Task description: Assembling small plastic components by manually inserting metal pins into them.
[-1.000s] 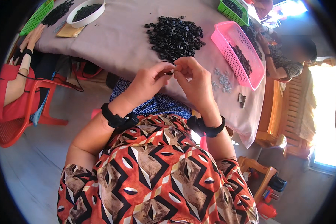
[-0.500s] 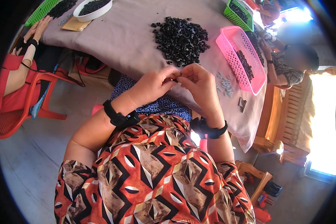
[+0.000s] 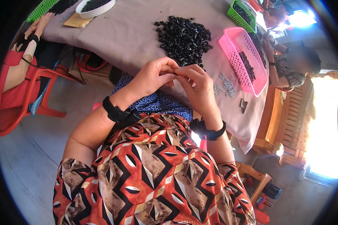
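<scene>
My left hand (image 3: 153, 78) and my right hand (image 3: 199, 85) meet fingertip to fingertip over the near edge of the table. Both are closed in a pinch around a small black part (image 3: 175, 73), mostly covered by the fingers. Just beyond them lies a heap of small black ring-shaped pieces (image 3: 184, 39). To the right of my right hand, small silvery screw-like pieces (image 3: 228, 85) are scattered on the cloth. A small dark metal piece (image 3: 243, 105) rests nearer the table's edge.
A pink basket (image 3: 260, 89) holding dark parts stands right of the heap. Behind it is a green basket (image 3: 241, 24). At the far left, a white bowl (image 3: 95, 14) sits partly on brown cardboard (image 3: 77, 21). Co-workers sit left and right; a red chair (image 3: 47, 93) stands left.
My hands have drawn slightly toward me, and the left fingers now curl more over the small part. The pinch between both hands remains.
</scene>
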Demonstrator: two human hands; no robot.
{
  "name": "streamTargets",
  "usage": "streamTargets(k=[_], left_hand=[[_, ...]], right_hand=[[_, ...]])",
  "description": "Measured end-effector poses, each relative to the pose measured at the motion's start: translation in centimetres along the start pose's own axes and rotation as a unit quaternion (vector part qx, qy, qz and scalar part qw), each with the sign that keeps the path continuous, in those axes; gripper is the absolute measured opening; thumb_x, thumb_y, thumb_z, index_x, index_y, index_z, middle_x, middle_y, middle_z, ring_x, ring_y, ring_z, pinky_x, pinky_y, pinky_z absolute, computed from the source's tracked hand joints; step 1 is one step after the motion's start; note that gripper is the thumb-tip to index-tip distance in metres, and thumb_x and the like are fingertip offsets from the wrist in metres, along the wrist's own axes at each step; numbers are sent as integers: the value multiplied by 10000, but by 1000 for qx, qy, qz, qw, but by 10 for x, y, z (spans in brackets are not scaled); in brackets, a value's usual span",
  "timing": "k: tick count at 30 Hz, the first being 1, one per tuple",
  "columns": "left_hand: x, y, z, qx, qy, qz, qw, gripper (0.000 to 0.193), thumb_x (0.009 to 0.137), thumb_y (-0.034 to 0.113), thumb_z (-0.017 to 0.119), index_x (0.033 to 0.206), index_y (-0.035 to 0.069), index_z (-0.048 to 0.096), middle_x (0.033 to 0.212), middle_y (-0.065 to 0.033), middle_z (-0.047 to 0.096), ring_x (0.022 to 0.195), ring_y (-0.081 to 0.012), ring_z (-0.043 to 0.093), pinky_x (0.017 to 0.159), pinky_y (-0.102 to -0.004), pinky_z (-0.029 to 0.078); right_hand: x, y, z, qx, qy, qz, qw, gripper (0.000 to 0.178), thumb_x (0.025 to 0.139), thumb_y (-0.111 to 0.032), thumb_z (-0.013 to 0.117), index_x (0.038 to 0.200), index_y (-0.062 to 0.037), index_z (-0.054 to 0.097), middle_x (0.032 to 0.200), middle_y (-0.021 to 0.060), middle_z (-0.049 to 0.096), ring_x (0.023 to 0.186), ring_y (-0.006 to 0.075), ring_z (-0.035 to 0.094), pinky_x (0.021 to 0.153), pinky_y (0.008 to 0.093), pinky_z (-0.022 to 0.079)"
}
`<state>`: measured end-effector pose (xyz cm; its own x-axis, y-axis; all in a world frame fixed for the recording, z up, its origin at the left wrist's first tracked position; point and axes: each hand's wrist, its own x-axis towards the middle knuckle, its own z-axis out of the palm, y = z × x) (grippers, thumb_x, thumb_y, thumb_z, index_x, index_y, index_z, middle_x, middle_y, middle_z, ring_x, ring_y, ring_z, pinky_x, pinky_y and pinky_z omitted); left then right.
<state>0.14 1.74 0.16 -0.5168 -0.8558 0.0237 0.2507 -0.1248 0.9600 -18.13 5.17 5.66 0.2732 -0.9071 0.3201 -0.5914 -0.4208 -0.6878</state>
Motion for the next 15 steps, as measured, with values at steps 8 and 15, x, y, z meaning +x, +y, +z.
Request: streamTargets(k=[8, 15], left_hand=[[3, -5, -12, 59, 32, 35, 997, 209, 943, 37, 643, 1149, 1, 645, 1020, -32, 699, 843, -88, 659, 767, -234, 544], [5, -7, -9, 52, 56, 45, 996, 212, 928, -1, 650, 1139, -9, 667, 1007, -36, 701, 872, -102, 672, 791, -244, 555]], right_hand=[[4, 19, -25, -94, 38, 65, 993, 123, 857, -48, 670, 969, -11, 701, 878, 137, 654, 750, 278, 671, 681, 360, 528], [0, 28, -9, -168, -17, 46, 985, 115, 829, -84, 682, 939, -51, 687, 893, 132, 627, 820, 364, 654, 722, 439, 531]])
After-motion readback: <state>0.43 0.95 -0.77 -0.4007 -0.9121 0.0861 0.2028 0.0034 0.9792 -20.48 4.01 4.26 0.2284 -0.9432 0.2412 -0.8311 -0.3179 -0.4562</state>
